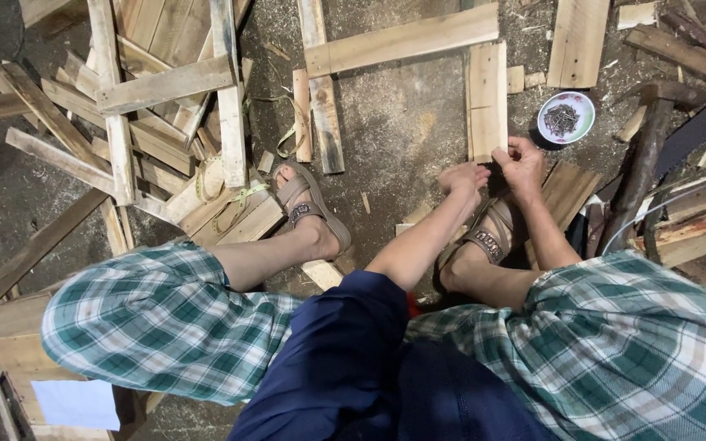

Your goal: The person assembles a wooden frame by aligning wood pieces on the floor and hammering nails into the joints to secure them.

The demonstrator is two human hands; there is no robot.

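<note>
Positioning step: left hand point(463, 176) and right hand point(521, 166), fingers pinching near end of pale upright wooden plank point(486, 102); small white bowl of dark nails point(565, 117) nearby; next move likely needs steady alignment.

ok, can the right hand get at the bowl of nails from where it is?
Probably yes. The right hand rests on the near end of the short plank, and the bowl of nails sits just beyond it to the right on bare floor, with nothing lying between them.
</note>
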